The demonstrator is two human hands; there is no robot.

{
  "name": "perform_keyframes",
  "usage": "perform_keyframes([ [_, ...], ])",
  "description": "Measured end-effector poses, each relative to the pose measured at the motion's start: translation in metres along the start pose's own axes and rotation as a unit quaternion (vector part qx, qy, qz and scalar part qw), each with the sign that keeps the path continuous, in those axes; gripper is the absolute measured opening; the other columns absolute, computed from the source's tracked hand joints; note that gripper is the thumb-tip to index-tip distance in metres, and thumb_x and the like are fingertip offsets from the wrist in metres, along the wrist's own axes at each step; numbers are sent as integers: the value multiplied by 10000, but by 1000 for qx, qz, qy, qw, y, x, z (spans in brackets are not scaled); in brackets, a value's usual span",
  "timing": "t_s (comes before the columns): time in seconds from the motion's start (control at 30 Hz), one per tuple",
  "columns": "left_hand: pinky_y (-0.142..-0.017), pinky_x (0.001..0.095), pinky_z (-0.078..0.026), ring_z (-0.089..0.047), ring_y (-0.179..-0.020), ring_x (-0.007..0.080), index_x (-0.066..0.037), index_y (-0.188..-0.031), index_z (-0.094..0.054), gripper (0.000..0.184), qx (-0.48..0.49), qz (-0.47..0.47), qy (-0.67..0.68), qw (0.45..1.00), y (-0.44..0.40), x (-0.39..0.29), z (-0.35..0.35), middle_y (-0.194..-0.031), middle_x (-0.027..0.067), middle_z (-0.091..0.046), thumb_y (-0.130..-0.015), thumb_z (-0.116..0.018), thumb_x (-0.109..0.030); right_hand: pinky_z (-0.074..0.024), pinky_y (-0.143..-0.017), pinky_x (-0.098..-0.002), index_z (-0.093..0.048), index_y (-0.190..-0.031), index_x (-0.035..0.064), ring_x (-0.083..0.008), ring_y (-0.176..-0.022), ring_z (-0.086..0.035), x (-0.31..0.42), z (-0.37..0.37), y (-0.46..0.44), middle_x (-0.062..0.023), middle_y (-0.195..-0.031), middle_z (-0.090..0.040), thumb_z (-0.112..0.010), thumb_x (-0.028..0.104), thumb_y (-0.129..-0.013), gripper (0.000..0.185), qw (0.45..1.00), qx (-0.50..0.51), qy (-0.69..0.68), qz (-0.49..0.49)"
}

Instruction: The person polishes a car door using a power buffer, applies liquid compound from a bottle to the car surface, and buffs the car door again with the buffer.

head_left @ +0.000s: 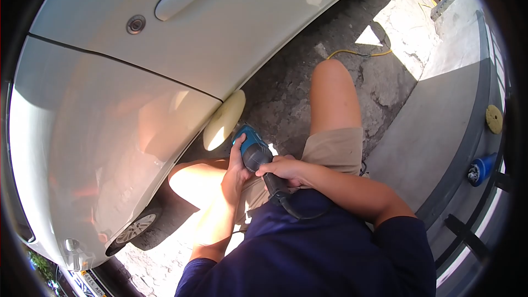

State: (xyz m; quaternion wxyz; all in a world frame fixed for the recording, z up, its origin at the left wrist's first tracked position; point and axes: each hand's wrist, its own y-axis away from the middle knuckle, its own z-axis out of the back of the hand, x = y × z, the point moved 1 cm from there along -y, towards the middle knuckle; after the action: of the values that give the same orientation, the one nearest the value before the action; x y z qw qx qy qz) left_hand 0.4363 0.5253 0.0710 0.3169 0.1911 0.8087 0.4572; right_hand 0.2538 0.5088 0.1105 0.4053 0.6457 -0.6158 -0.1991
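A blue and black power polisher (253,146) with a pale yellow round pad (224,120) is held low in front of my body. My left hand (237,160) is wrapped round the side of its blue body, near the pad end. Closer to my waist, my right hand (286,168) grips the rear of the tool by its black handle (276,184), from which a cord curves across my shirt. The pad stands on edge beside the lower side of the white car (126,82); whether it touches the panel I cannot tell.
A yellow cord (360,52) lies on the cracked concrete floor (275,85) beyond my knee. On the grey ledge at right are a yellow round pad (494,119) and a blue container (482,169). The car's wheel (136,228) is at lower left.
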Motion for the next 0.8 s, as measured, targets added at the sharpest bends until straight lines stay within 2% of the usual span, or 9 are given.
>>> perform_keyframes([
  [0.07, -853, 476, -631, -731, -923, 338, 9, -1280, -617, 682, -2, -11, -6, 1000, -1, 0, -2, -1065, 198, -721, -925, -714, -564, -628, -563, -436, -478, -1282, -83, -259, -711, -723, 5, -3, 9, -191, -965, -653, -821, 157, -899, 568, 1000, -3, -10, 4],
  [0.3, -868, 467, -628, -734, -934, 335, 8, -1299, -626, 727, 66, 41, -7, 997, -30, -6, -39, -1088, 195, -728, -896, -735, -587, -610, -581, -427, -537, -1215, -87, -227, -693, -697, 32, 11, 26, -145, -935, -660, -793, 148, -905, 466, 999, -16, 7, 51],
  [0.5, -857, 470, -630, -738, -949, 342, 3, -1298, -634, 729, 107, 29, 6, 994, -46, -1, -55, -1091, 207, -733, -894, -733, -596, -630, -653, -436, -484, -1337, -136, -254, -860, -728, 43, 11, 38, -195, -1083, -650, -825, 201, -878, 664, 986, -105, 96, 88],
  [0.6, -860, 480, -629, -738, -964, 364, 16, -1301, -628, 742, 126, 29, 11, 992, -51, 0, -39, -1096, 227, -729, -895, -724, -598, -638, -674, -440, -400, -1421, -155, -271, -903, -729, 38, 0, 38, -227, -1144, -633, -841, 229, -860, 810, 985, -102, 111, 78],
  [0.7, -877, 491, -623, -734, -977, 391, 38, -1296, -621, 759, 142, 32, 22, 989, -46, 1, -24, -1079, 241, -727, -899, -707, -602, -609, -779, -391, -405, -1442, -183, -266, -1019, -712, 28, -20, 41, -244, -1236, -621, -849, 252, -801, 893, 974, -162, 144, 70],
  [0.8, -902, 502, -613, -729, -984, 412, 53, -1296, -616, 769, 151, 20, 29, 988, -31, 2, -13, -1082, 254, -724, -916, -672, -614, -608, -801, -385, -292, -1479, -226, -288, -1072, -698, 18, -36, 45, -274, -1311, -571, -857, 269, -803, 1011, 973, -144, 156, 90],
])
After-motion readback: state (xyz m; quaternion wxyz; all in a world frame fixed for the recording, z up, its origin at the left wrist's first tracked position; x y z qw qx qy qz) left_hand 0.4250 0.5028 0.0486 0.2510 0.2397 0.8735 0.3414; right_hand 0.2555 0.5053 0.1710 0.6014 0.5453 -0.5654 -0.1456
